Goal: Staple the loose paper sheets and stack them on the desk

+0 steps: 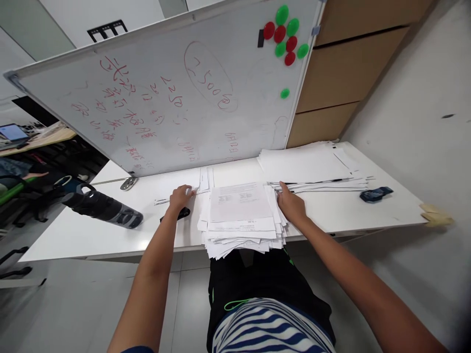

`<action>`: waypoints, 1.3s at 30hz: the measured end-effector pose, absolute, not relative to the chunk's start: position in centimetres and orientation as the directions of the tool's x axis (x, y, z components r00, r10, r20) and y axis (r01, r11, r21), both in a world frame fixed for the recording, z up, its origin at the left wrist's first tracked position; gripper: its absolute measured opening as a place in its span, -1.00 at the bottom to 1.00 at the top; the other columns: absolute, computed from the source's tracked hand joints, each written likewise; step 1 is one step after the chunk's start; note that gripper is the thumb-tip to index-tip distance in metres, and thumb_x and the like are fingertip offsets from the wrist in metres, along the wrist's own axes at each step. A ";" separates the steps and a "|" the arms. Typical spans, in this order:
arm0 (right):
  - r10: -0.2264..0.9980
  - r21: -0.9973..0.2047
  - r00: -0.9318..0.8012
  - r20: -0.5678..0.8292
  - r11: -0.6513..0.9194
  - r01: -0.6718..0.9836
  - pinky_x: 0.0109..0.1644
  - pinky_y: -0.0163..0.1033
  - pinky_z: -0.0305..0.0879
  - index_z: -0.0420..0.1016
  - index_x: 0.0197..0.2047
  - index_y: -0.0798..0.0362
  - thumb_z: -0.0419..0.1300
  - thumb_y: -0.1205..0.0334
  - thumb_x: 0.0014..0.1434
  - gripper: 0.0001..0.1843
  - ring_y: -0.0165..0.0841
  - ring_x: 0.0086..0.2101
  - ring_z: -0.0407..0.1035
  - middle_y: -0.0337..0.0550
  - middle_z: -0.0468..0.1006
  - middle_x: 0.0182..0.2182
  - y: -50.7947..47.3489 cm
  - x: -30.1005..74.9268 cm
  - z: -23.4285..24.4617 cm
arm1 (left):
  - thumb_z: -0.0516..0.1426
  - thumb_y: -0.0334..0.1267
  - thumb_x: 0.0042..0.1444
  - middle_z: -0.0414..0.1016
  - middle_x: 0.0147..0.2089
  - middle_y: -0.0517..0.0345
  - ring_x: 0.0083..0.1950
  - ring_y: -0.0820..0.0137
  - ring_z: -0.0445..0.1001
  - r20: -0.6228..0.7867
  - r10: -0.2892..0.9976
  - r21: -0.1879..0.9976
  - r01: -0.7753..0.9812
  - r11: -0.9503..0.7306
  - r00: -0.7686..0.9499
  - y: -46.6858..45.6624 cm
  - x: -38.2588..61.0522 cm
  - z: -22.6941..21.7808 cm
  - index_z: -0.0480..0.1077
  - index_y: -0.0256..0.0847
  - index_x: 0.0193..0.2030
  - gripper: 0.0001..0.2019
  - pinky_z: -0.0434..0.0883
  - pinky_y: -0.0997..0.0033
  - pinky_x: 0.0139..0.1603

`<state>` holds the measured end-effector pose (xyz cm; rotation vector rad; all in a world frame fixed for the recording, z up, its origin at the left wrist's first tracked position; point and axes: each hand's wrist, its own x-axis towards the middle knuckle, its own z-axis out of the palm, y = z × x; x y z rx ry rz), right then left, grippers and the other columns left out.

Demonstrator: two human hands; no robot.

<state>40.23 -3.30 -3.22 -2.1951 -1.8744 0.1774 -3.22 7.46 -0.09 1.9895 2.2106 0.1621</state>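
A thick, uneven stack of printed paper sheets (241, 203) lies at the front edge of the white table (110, 240), overhanging it toward my lap. My left hand (180, 198) is left of that stack, fingertips slightly apart at the edge of another layer of papers (203, 179). Just below this hand is a black object (183, 213), partly hidden by my wrist. My right hand (292, 202) rests at the right side of the middle stack, its index finger stretched forward and its other fingers partly hidden. Beyond it sits a wide pile of white sheets (305, 164).
A whiteboard (154, 98) with red writing and round magnets stands behind the table. Cardboard boxes (353, 63) are stacked at the right. A dark bottle (106, 208), a grey oval object (128, 183) and a dark blue object (375, 194) are on the table.
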 end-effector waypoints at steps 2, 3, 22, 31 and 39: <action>0.984 -0.264 0.170 0.059 -0.148 0.953 -0.25 -0.21 0.22 -0.03 0.44 0.12 -0.15 0.17 0.41 -0.42 -0.16 -0.20 0.50 0.06 0.62 -0.12 -3.3 40.2 -3.1 | -0.04 0.04 0.25 0.38 0.28 0.02 0.23 0.08 0.33 -0.020 0.995 0.176 0.979 0.101 -0.099 7.3 -2.9 0.0 0.39 -0.07 0.18 -0.54 0.34 0.14 0.10; 0.984 -0.265 0.171 0.055 -0.151 0.952 -0.25 -0.21 0.23 -0.03 0.44 0.13 -0.15 0.17 0.41 -0.42 -0.16 -0.19 0.50 0.06 0.62 -0.12 -3.4 40.1 -3.0 | -0.06 0.02 0.26 0.37 0.28 -0.01 0.23 0.07 0.33 -0.006 0.995 0.168 0.981 0.096 -0.097 7.2 -2.8 0.0 0.37 -0.09 0.19 -0.53 0.33 0.12 0.11; 0.982 -0.282 0.174 0.078 -0.145 0.948 -0.25 -0.22 0.22 -0.01 0.43 0.13 -0.13 0.19 0.40 -0.42 -0.17 -0.20 0.50 0.05 0.61 -0.10 -3.4 40.1 -3.2 | -0.03 -0.06 0.22 0.39 0.19 -0.16 0.14 0.00 0.39 0.018 0.986 0.102 0.981 0.165 -0.167 7.3 -1.6 0.9 0.33 -0.15 0.14 -0.58 0.36 0.10 -0.04; 0.982 -0.281 0.177 0.072 -0.150 0.948 -0.24 -0.21 0.25 -0.01 0.44 0.15 -0.15 0.18 0.40 -0.41 -0.17 -0.21 0.51 0.06 0.63 -0.12 -3.4 40.1 -3.1 | -0.01 0.02 0.18 0.37 0.16 -0.24 0.13 -0.02 0.40 0.002 0.963 0.175 0.948 0.264 -0.269 8.6 -2.4 0.7 0.28 -0.21 0.13 -0.53 0.34 0.04 0.03; 0.979 -0.272 0.184 0.083 -0.156 0.950 -0.26 -0.21 0.23 0.00 0.43 0.14 -0.15 0.20 0.40 -0.42 -0.18 -0.25 0.51 0.01 0.64 -0.20 -3.4 40.2 -3.2 | -0.06 0.32 0.11 0.25 0.30 -0.27 0.28 -0.12 0.23 -0.018 0.971 0.096 0.966 0.239 -0.238 9.5 -3.0 0.1 0.25 -0.19 0.25 -0.26 0.26 -0.07 0.15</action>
